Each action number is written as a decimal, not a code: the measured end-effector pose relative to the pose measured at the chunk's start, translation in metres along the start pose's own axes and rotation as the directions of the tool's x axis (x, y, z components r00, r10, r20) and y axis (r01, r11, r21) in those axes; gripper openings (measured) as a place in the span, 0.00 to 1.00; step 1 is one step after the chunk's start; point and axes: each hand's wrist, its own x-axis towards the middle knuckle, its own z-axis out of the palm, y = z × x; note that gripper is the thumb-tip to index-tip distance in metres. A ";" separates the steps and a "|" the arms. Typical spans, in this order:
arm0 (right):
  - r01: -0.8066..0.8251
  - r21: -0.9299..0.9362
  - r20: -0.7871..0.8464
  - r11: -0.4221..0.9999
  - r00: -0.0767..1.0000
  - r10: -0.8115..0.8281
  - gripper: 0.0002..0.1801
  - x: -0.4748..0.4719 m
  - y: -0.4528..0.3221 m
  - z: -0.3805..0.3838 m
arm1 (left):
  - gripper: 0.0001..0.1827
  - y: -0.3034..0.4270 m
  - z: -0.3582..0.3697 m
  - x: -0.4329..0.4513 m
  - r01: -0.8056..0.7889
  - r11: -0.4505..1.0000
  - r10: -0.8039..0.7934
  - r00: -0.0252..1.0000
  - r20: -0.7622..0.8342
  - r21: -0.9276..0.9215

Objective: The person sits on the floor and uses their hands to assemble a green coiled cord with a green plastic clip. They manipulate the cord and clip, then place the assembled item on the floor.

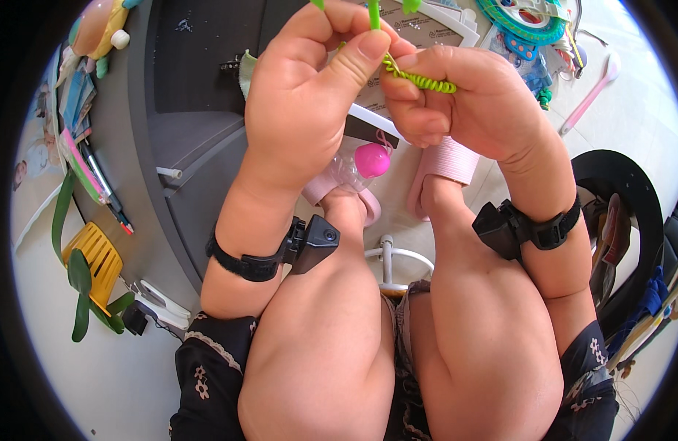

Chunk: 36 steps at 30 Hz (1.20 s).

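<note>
High in the head view, my left hand (311, 93) pinches a bright green stem (375, 15) between thumb and fingers; the stem's upper part runs out at the top edge. Close beside it, my right hand (471, 93) grips a yellow-green coiled wire or cord (430, 84) with thumb and fingers. One end of the coil leads to the fingertips of my left hand, where the two hands nearly meet. What lies behind the left fingers is hidden. Both forearms wear black strapped devices. Below the hands, a bright pink round object (372, 160) with a pink loop hangs or lies near my slippers.
A dark open drawer or shelf (201, 66) is at the upper left, with a grey cabinet panel beside it. A white-edged frame (375, 122) lies beneath my hands. A pink spoon (591, 93) and a teal ring-shaped item (523, 25) are at the upper right. A yellow slotted turner (94, 262) is at the left.
</note>
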 end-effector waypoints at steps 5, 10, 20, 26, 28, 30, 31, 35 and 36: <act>0.000 -0.089 -0.022 0.996 1.000 -0.002 0.15 0.001 -0.002 -0.003 | 0.08 -0.002 0.003 0.002 0.033 0.999 -0.036 0.998 -0.060 -0.043; 0.030 -0.304 -0.143 0.952 0.987 -0.076 0.17 0.005 0.004 -0.002 | 0.09 -0.009 0.005 0.001 0.061 0.998 -0.057 0.986 -0.159 0.019; 0.127 -0.581 -0.277 0.804 0.898 -0.342 0.21 0.003 0.000 0.004 | 0.08 -0.006 0.008 0.005 0.093 0.995 -0.098 0.982 -0.160 -0.041; 0.177 -0.873 -0.101 0.454 0.846 -0.523 0.14 0.008 0.012 0.013 | 0.08 -0.010 0.000 0.005 0.083 0.996 -0.085 0.987 -0.137 -0.019; 0.147 -0.923 -0.102 0.355 0.797 -0.595 0.12 0.008 0.013 0.020 | 0.09 -0.009 0.004 0.005 0.079 0.996 -0.082 0.983 -0.163 -0.029; 0.130 -0.923 -0.138 0.363 0.768 -0.625 0.10 0.006 0.010 0.027 | 0.09 -0.011 -0.002 0.004 0.075 0.997 -0.077 0.984 -0.160 -0.022; 0.129 -0.909 -0.160 0.396 0.769 -0.619 0.09 0.005 0.008 0.029 | 0.09 -0.012 -0.004 0.004 0.073 0.997 -0.075 0.984 -0.159 -0.018; 0.125 -0.716 -0.282 0.687 0.848 -0.448 0.09 0.003 0.000 0.015 | 0.08 -0.009 0.000 0.007 0.079 0.995 -0.091 0.971 -0.221 -0.060; 0.118 -0.659 -0.309 0.743 0.858 -0.410 0.08 0.003 0.001 0.012 | 0.05 -0.012 0.001 0.009 0.083 0.990 -0.108 0.968 -0.227 -0.118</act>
